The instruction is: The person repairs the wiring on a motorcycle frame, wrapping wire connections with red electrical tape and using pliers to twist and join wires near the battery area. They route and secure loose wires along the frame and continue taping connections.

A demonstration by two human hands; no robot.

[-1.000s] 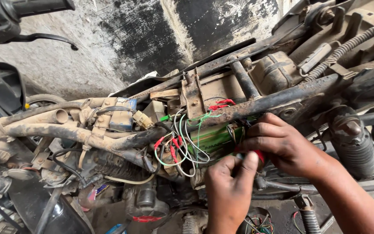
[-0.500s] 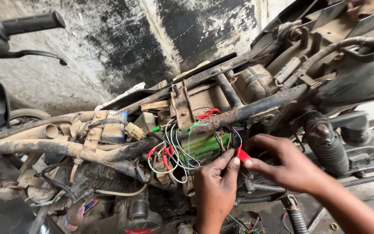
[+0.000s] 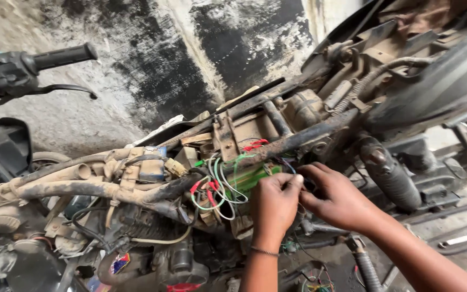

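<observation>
My left hand (image 3: pixel 274 208) and my right hand (image 3: pixel 335 197) meet at the middle of a stripped, muddy motorcycle frame (image 3: pixel 293 141). Their fingertips pinch together at something small just under the frame rail; what they grip is hidden between the fingers. Right beside the left hand sits a green part (image 3: pixel 252 178) with a tangle of white, green and red wires (image 3: pixel 214 192) looping out to its left. A thin bracelet circles my left wrist.
A handlebar grip with lever (image 3: pixel 60 57) juts out at upper left. A dirty frame tube (image 3: pixel 82 189) runs left, with the engine (image 3: pixel 152 243) beneath. A rear shock absorber (image 3: pixel 390 178) stands right of my hands. A stained wall (image 3: pixel 190 59) is behind.
Both hands have shifted slightly right and closed in fingertip to fingertip. The red piece seen by my right fingers earlier is no longer visible. The view has swung a little.
</observation>
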